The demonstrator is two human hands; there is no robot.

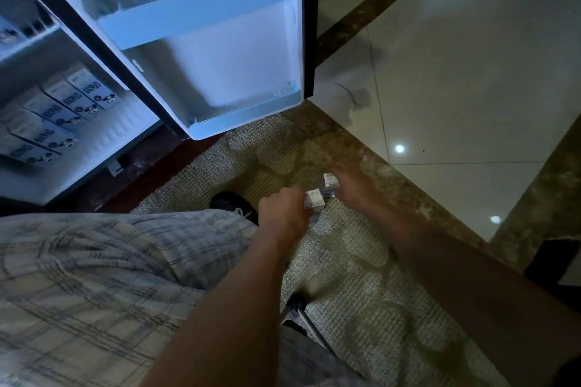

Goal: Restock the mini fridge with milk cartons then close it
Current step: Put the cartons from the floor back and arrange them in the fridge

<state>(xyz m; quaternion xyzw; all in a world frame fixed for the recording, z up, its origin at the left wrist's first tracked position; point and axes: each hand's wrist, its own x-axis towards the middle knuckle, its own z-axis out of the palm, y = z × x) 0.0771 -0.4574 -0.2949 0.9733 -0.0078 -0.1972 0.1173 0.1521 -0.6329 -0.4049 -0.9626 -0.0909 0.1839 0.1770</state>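
Observation:
The mini fridge (94, 148) stands open at the upper left, its door (220, 50) swung out toward me. Several white milk cartons (66, 104) with cow prints lie in a row on its lower shelf. Down on the carpet, my left hand (284, 210) is closed around a small white milk carton (314, 199). Just right of it, my right hand (352, 188) grips a second carton (330, 181). Both cartons sit low, close together, in front of the door's bottom edge.
A patterned beige carpet (345, 276) covers the floor under my hands. Glossy white tiles (456, 88) with a brown marble border lie to the right. My plaid shorts (94, 276) and a dark shoe (229, 203) fill the lower left. The door's two shelves hold nothing.

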